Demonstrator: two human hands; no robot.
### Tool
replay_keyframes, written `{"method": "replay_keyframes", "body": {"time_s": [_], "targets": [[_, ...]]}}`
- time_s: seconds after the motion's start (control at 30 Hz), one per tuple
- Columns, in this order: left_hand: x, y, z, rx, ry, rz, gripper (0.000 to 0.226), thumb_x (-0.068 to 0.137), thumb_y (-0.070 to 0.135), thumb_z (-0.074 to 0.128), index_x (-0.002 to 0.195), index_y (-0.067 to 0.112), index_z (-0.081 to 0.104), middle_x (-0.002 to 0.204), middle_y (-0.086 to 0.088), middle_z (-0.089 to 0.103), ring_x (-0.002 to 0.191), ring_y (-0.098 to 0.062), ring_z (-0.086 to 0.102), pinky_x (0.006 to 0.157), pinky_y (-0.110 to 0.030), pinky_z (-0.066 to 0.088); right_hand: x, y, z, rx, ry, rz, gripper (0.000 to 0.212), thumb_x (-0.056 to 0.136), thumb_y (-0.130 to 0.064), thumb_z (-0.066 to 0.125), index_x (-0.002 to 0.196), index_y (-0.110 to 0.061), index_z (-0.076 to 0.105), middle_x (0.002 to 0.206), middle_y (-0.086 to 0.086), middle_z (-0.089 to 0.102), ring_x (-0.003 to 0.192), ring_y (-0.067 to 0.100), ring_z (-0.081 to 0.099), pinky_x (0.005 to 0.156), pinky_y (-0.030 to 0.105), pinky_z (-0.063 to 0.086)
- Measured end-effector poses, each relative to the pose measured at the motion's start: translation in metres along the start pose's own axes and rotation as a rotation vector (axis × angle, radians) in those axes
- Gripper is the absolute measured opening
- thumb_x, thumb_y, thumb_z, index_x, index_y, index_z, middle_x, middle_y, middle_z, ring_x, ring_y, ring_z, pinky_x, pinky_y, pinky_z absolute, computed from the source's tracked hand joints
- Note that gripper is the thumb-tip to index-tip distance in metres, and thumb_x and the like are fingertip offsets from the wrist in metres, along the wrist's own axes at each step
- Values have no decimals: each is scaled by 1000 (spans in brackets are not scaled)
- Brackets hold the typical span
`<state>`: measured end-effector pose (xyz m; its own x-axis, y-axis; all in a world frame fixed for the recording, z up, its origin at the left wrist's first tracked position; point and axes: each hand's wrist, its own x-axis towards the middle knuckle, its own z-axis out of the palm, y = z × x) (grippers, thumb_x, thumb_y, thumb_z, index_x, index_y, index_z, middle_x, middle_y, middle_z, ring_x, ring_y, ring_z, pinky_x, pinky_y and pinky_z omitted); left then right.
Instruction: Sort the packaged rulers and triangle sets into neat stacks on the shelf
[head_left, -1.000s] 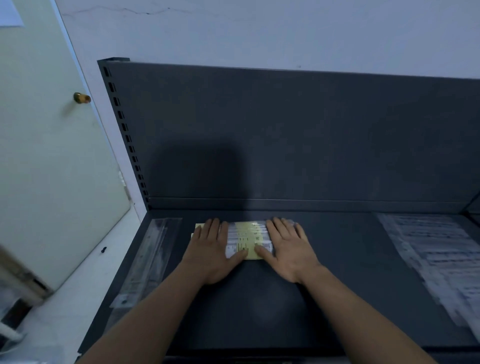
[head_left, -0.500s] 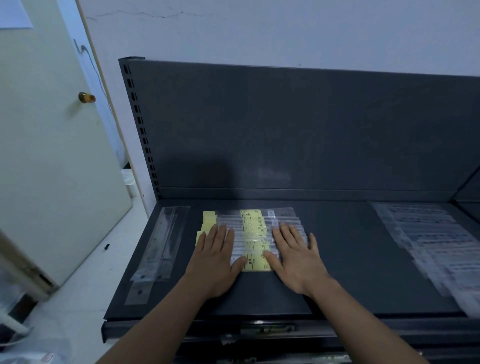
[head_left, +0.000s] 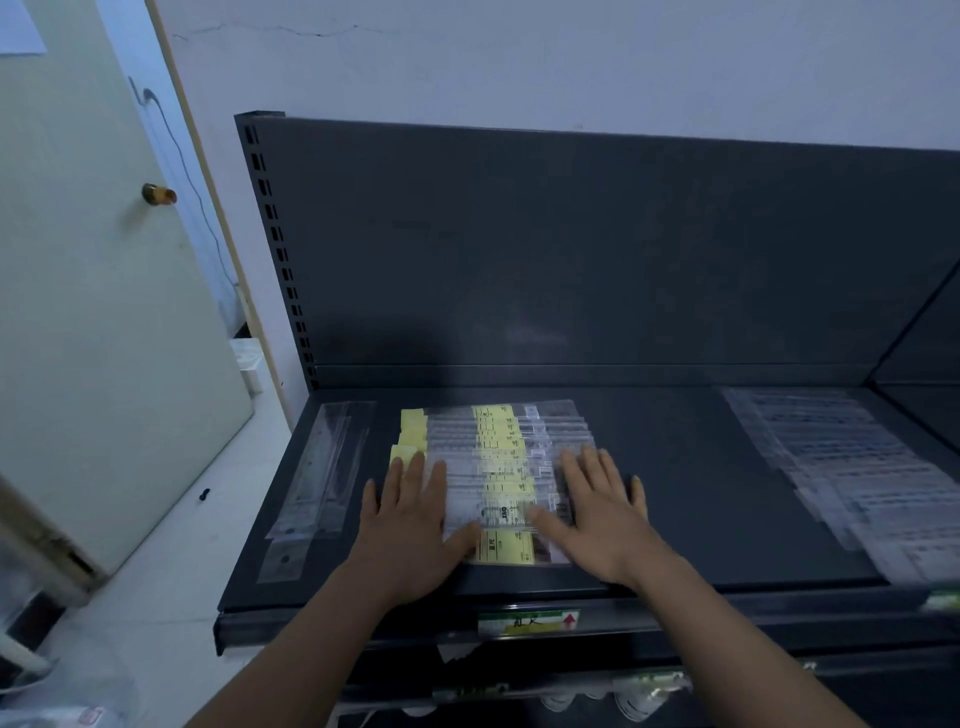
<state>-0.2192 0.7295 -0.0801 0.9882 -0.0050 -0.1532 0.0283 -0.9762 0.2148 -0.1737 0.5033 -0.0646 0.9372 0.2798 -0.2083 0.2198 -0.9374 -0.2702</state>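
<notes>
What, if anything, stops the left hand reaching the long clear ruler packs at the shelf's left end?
Likely nothing, so probably yes. The left hand lies flat on the yellow-label stack, holding nothing, and only bare shelf lies between it and the long clear ruler packs to its left.

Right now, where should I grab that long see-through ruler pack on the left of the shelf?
Probably its near end, from the front. The long clear plastic ruler pack lies flat and lengthwise on the dark metal shelf, so its thin sides give little to hold. Its near tab end points toward you; pinch that, thumb on top, and lift.
</notes>
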Motion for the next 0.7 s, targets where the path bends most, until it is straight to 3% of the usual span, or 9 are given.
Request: {"method": "replay_keyframes", "body": {"time_s": [0.1, 0.17, 0.23, 0.37, 0.5, 0.6, 0.7], "targets": [[21, -7, -12, -57, 146, -91, 81, 95, 59, 31, 153, 11, 3, 161, -13, 1, 148, -31, 3, 120, -46, 7, 19, 7, -15, 72, 83, 66, 84, 91, -69, 21, 153, -19, -8, 160, 3, -14, 147, 20, -14, 118, 43, -7], [39, -10, -21, -152, 187, -150, 71, 97, 47, 40, 148, 5, 17, 155, -18, 21, 141, -34, 25, 114, -44, 25, 36, 14, -20, 117, 75, 110, 78, 96, -59, 25, 154, -13, -2, 161, 7, -3, 149, 21, -4, 121, 43, 1], [52, -11, -28, -263, 148, -200, 65, 97, 42, 42, 145, 4, 23, 148, -19, 32, 133, -36, 34, 108, -44, 33, 51, 20, -22, 169, 55, 125, 73, 99, -50, 30, 153, -9, 3, 161, 9, 7, 148, 23, 8, 121, 43, 11], [67, -5, -34, -230, 78, -231, 57, 98, 38, 39, 144, 7, 26, 147, -14, 36, 133, -37, 30, 106, -44, 29, 68, 23, -24, 269, 28, 150, 59, 98, -39, 35, 147, -7, 23, 150, 12, 37, 136, 29, 37, 112, 44, 31], [78, -3, -34, -244, 67, -236, 48, 97, 32, 41, 138, 8, 32, 147, -13, 34, 133, -38, 29, 105, -45, 29, 77, 22, -25, 275, 4, 107, 55, 99, -34, 36, 146, -8, 26, 152, 10, 33, 138, 27, 33, 115, 43, 28], [80, -5, -31, -243, 72, -248, 48, 97, 30, 40, 139, 7, 31, 154, -14, 22, 137, -38, 23, 107, -46, 28, 81, 29, -28, 270, 46, 97, 42, 98, -31, 40, 136, -12, 37, 140, 9, 45, 131, 28, 40, 111, 42, 31], [70, 0, -24, -235, 62, -236, 52, 99, 30, 39, 143, 6, 27, 158, -14, 8, 140, -37, 19, 110, -44, 25, 82, 31, -24, 158, 6, 75, 59, 101, -40, 31, 150, -9, 19, 157, 9, 23, 145, 26, 20, 119, 43, 16]]}}
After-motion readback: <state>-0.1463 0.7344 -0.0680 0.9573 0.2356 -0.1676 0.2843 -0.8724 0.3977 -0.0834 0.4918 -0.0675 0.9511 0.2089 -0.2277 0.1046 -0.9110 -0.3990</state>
